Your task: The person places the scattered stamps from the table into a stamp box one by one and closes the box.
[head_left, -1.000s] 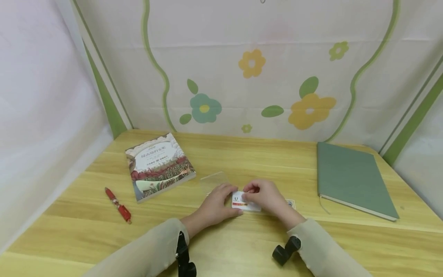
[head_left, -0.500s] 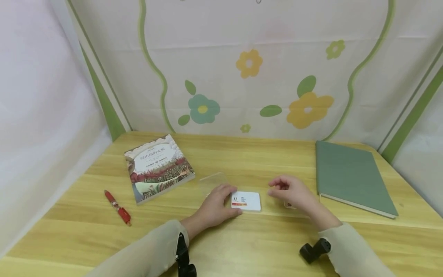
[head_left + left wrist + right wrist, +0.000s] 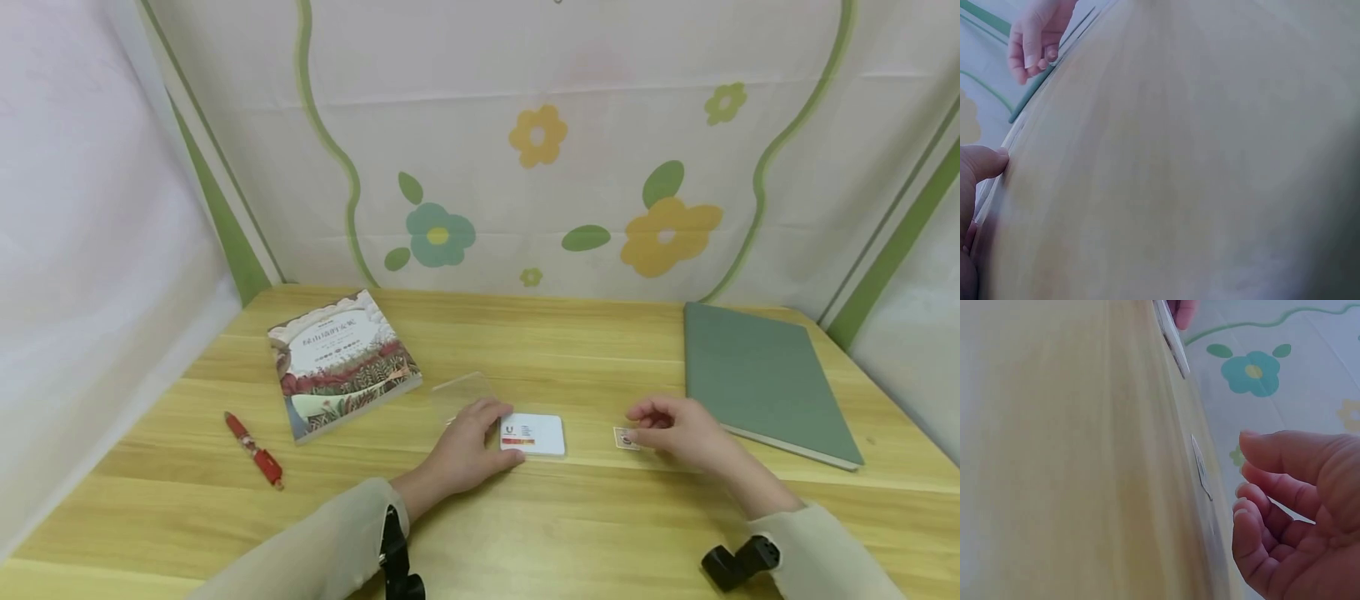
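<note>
My left hand [image 3: 467, 446] holds the left end of a flat white card case [image 3: 543, 435] on the table, thumb at its near edge and fingers at its far edge. A "U" logo and a red-orange stripe mark its top. My right hand [image 3: 682, 429] hovers beside a small printed paper square [image 3: 624, 438], partly covering it in the head view. In the right wrist view the right hand [image 3: 1297, 512] has loosely bent fingers with nothing between them, apart from the thin paper square [image 3: 1200, 469]. Only the left thumb [image 3: 988, 162] shows well in the left wrist view.
A clear plastic sheet or lid [image 3: 459, 392] lies behind my left hand. Farther left are an illustrated book [image 3: 341, 362] and a red pen [image 3: 255, 450]. A green notebook [image 3: 757, 379] lies at the right. A flowered cloth [image 3: 480, 142] hangs behind the wooden table [image 3: 555, 533].
My right hand has left the top of the card case and moved right to the small paper square, uncovering the case. My left hand has stayed in place.
</note>
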Available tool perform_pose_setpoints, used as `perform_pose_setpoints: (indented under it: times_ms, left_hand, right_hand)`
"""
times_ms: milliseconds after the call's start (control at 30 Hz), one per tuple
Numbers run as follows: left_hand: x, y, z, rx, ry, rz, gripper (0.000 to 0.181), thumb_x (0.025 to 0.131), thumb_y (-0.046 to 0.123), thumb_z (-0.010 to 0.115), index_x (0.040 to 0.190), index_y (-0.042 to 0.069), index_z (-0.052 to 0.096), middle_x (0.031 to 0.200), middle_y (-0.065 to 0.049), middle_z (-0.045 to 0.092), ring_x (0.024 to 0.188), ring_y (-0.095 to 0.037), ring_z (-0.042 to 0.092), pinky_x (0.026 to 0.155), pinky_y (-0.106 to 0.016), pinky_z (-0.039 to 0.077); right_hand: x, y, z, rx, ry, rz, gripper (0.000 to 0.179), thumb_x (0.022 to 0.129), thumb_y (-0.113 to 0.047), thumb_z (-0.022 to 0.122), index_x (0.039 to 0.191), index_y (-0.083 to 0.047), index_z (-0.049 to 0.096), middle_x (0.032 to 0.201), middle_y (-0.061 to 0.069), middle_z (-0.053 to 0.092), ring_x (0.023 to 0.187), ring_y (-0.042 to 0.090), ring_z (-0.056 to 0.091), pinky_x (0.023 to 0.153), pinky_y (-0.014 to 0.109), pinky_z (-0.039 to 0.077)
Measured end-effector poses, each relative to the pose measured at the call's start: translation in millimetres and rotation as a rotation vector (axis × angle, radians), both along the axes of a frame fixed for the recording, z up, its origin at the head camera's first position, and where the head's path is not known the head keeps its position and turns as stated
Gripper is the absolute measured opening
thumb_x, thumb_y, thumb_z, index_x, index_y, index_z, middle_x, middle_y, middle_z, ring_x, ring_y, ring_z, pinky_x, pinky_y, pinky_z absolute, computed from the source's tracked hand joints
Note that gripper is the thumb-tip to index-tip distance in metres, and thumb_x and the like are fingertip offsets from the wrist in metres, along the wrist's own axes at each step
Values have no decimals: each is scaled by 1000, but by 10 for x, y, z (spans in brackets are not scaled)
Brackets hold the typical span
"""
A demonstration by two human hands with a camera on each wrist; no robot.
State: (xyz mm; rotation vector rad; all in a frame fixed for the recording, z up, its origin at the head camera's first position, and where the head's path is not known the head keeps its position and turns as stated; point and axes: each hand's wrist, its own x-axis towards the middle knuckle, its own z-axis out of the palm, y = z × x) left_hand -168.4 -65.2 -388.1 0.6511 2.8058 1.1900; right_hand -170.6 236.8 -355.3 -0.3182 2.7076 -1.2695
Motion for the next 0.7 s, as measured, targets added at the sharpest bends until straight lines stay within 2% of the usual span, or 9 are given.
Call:
perform_pose_setpoints:
  times_ms: [200, 467, 700]
  left_hand:
    - [8, -4, 2, -3, 10, 0, 63, 75, 31, 75, 128, 4, 53, 132, -13, 49, 122, -30, 45, 103, -48, 35]
    - [15, -37, -3, -9, 12, 1, 64, 76, 31, 74, 129, 4, 52, 134, -14, 48, 124, -32, 43, 104, -49, 34]
    - [13, -30, 0, -6, 15, -7, 63, 76, 31, 74, 129, 3, 52, 134, -15, 48, 123, -32, 44, 104, -49, 34]
  right_hand:
    - [20, 35, -23, 37, -4, -8, 31, 80, -18, 71, 102, 2, 63, 86, 6, 60, 73, 11, 51, 57, 21, 45]
    - [-14, 24, -139, 57, -18, -7, 27, 81, -22, 71, 101, -3, 65, 87, 5, 58, 74, 14, 49, 58, 23, 44]
    - [-14, 11, -135, 66, -13, -24, 21, 80, -15, 70, 97, -3, 66, 84, 5, 57, 73, 15, 48, 60, 23, 43]
